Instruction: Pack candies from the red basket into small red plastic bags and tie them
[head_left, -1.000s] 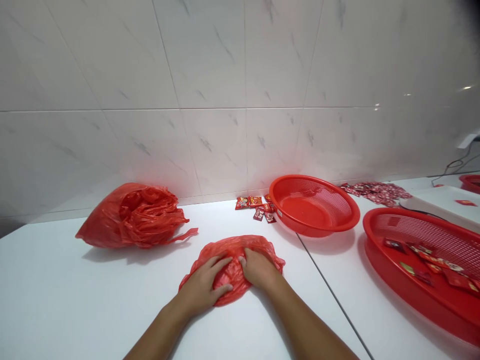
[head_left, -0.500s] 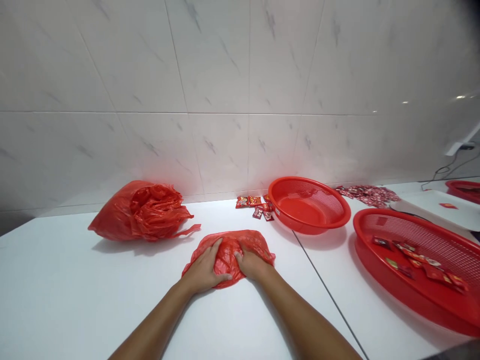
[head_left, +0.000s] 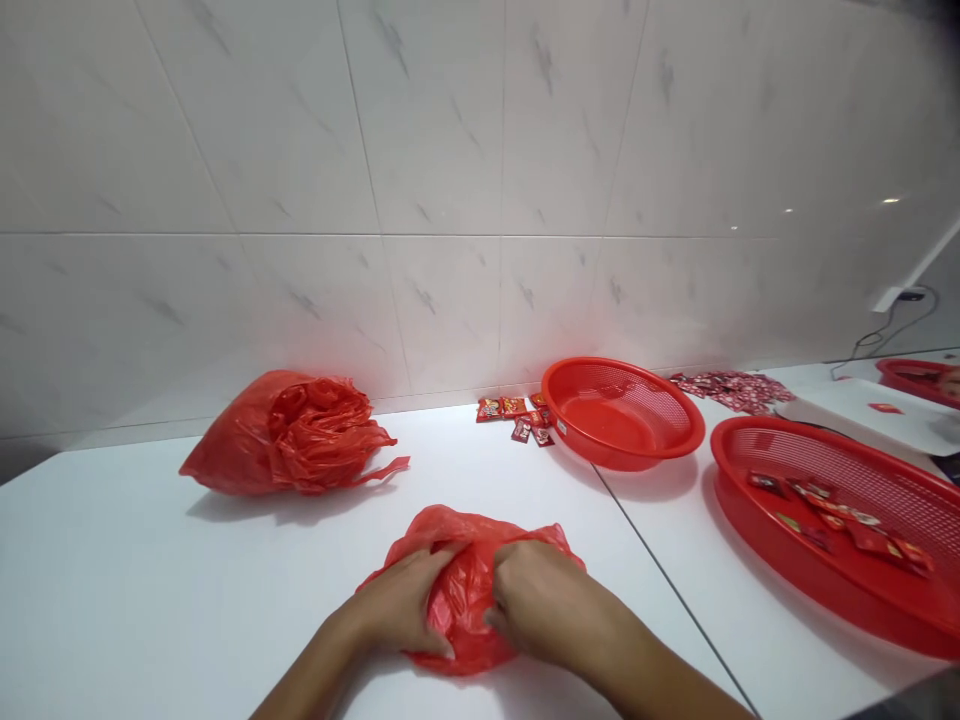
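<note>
A red plastic bag (head_left: pixel 457 620) lies low and crumpled on the white table in front of me. My left hand (head_left: pixel 409 600) rests on its left side, thumb and fingers spread apart around the middle. Part of those fingers is hidden in the folds. My right hand (head_left: pixel 536 600) is closed on the bag's right side, with its fingers curled into the film. Whatever may be inside the bag cannot be made out. Behind it on the left sits a bulky bundle of red plastic bags (head_left: pixel 300 430).
Small red candy packets (head_left: pixel 502 408) lie near the wall. Beside them stands a round red basket (head_left: pixel 559 425); a larger oval red basket (head_left: pixel 795 575) at the right holds several packets. Farther back are a heap of small packets (head_left: pixel 739 388) and a white tray (head_left: pixel 892 425).
Both hands and the bag have come closer to me. The right hand has gone from spread fingers to a closed grip, and the bag stands a little higher.
</note>
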